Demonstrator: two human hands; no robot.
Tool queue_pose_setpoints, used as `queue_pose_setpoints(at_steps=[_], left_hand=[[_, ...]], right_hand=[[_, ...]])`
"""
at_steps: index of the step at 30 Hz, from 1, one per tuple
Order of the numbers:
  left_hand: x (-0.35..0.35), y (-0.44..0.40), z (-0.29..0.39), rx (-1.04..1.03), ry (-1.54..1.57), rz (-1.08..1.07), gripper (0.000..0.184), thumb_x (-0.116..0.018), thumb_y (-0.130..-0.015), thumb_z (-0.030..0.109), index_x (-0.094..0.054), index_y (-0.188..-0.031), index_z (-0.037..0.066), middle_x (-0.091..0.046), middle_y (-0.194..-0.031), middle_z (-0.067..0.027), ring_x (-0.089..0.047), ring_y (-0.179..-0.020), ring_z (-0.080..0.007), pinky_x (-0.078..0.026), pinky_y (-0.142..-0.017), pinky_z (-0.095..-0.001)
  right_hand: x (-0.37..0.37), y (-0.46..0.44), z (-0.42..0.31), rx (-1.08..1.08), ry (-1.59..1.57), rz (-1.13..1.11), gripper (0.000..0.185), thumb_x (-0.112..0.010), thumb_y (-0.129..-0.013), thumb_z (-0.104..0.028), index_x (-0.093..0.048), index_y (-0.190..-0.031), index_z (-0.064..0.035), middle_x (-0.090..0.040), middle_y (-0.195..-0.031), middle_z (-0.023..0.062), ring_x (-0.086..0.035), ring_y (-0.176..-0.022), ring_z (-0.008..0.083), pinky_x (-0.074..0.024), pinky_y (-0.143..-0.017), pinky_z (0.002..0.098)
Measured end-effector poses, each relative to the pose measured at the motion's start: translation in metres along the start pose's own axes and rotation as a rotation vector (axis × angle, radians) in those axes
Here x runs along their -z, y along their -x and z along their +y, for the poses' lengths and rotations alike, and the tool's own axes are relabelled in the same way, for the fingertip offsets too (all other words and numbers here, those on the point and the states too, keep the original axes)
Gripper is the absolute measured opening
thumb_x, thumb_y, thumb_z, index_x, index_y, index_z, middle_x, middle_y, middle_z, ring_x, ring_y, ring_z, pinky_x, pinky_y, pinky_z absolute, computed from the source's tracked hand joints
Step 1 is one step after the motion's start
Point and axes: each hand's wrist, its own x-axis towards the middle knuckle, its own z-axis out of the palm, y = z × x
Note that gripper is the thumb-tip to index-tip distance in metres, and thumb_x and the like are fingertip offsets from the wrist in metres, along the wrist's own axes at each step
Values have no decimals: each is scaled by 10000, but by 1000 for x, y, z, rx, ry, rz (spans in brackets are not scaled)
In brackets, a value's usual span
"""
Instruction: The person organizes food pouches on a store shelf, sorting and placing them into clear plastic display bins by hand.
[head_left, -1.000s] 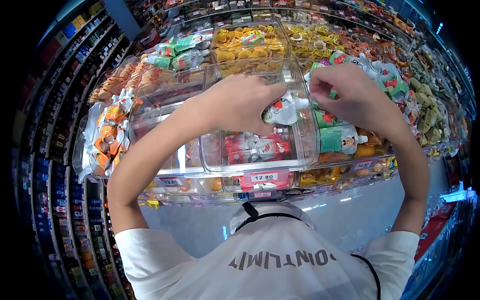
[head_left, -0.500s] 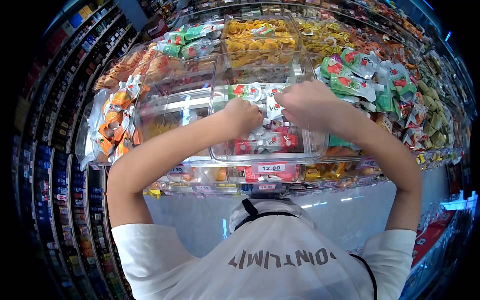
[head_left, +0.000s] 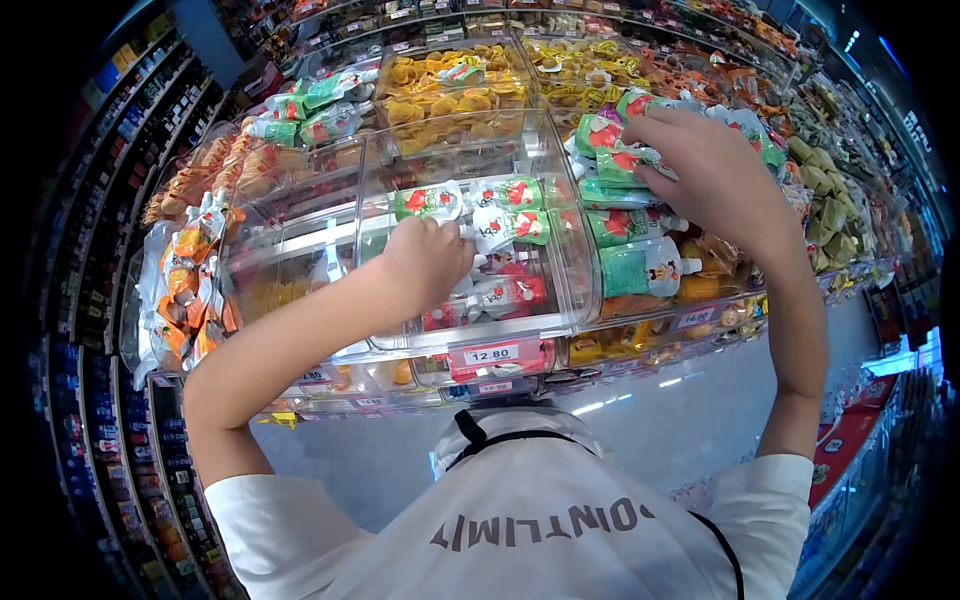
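Green-and-white spouted pouches [head_left: 515, 229] lie in rows in the clear middle bin [head_left: 560, 290], with red-and-white pouches [head_left: 508, 294] nearer its front. My left hand [head_left: 432, 262] is curled closed over this bin, just below a green-and-white pouch [head_left: 428, 201]; whatever its fingers hold is hidden. My right hand [head_left: 715, 165] is over the pile to the right, thumb and fingers apart at a green pouch [head_left: 622, 163]. Below that hand, another green pouch [head_left: 640, 267] with a white cap lies near the front.
Yellow packets [head_left: 450, 100] fill the bin behind. Orange pouches [head_left: 187, 280] are heaped at the left, and olive-green packets [head_left: 825, 205] at the far right. A price tag [head_left: 495, 355] reading 12.80 hangs on the front edge. Stocked shelves [head_left: 100, 300] line the left.
My right hand has moved from the middle bin to the right-hand pile, and its fingers have spread. Two more green-and-white pouches now show in the middle bin. The view has shifted rightward.
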Motion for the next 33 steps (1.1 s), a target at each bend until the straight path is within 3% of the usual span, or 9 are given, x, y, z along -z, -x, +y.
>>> queue_pose_setpoints(at_steps=[2, 7, 13, 19, 25, 28, 31, 32, 33], left_hand=[[52, 3, -8, -15, 119, 147, 407, -753, -925, 239, -661, -1294, 95, -710, -1132, -117, -745, -996, -307, -594, -756, -447], [113, -29, -3, -183, 372, 919, 353, -757, -935, 208, -615, -1228, 72, -666, -1129, -152, -702, -1058, -352, -584, -863, -468], [129, -89, 11, -217, 449, 695, 462, -765, -921, 186, -536, -1302, 56, -659, -1145, -184, -684, -1087, -399, -572, -891, -516], [139, -111, -2, -342, 808, 529, 541, -800, -888, 173, -499, -1317, 39, -682, -1215, -233, -678, -1115, -462, -563, -931, -528], [142, -99, 2, -227, 962, 649, 688, -862, -859, 205, -493, -1417, 41, -728, -1128, -249, -723, -1060, -434, -573, -919, -500], [136, -89, 5, -203, 951, 803, 695, -862, -860, 211, -514, -1436, 40, -732, -1099, -219, -731, -984, -396, -575, -886, -479], [139, -61, 1, -158, 1199, 679, 625, -847, -867, 196, -551, -1392, 30, -725, -1034, -166, -718, -918, -307, -565, -838, -429], [132, -60, -2, -183, 1244, 676, 561, -823, -888, 183, -574, -1366, 29, -713, -979, -112, -682, -869, -216, -540, -790, -382], [121, -63, -2, -171, 1280, 677, 547, -821, -894, 188, -579, -1358, 29, -709, -968, -98, -671, -858, -197, -535, -777, -370]], right_hand=[[12, 11, 9, -43, 2, -3, 181, -723, -911, -103, -682, -1080, -54, -729, -1005, 134, -706, -984, 370, -560, -850, 495], [32, 36, 23, -263, -10, -102, 217, -731, -903, -92, -688, -1113, -54, -736, -1053, 127, -700, -995, 377, -546, -872, 502], [4, 60, 34, -227, 74, -16, 193, -697, -927, -91, -673, -1119, -88, -724, -1018, 93, -721, -955, 351, -570, -764, 472], [-2, 63, 32, -187, 128, 95, 130, -669, -959, -96, -671, -1089, -112, -714, -1018, 70, -720, -874, 341, -551, -666, 465], [9, 45, 15, -62, 20, 311, 221, -734, -921, -57, -688, -1133, -102, -698, -1015, 60, -718, -868, 319, -569, -689, 419], [11, 24, 5, 5, -101, 380, 271, -745, -931, -56, -692, -1195, -90, -718, -1043, 73, -733, -892, 305, -588, -727, 398], [9, 2, -17, -52, -320, 435, 299, -739, -953, -63, -686, -1246, -82, -742, -1085, 95, -748, -898, 288, -593, -747, 380], [8, -5, -21, -82, -387, 397, 306, -731, -970, -74, -669, -1270, -77, -756, -1110, 104, -759, -897, 278, -594, -755, 371], [2, -10, -21, -68, -369, 369, 319, -731, -972, -79, -660, -1284, -79, -755, -1106, 107, -759, -895, 282, -594, -751, 374]])
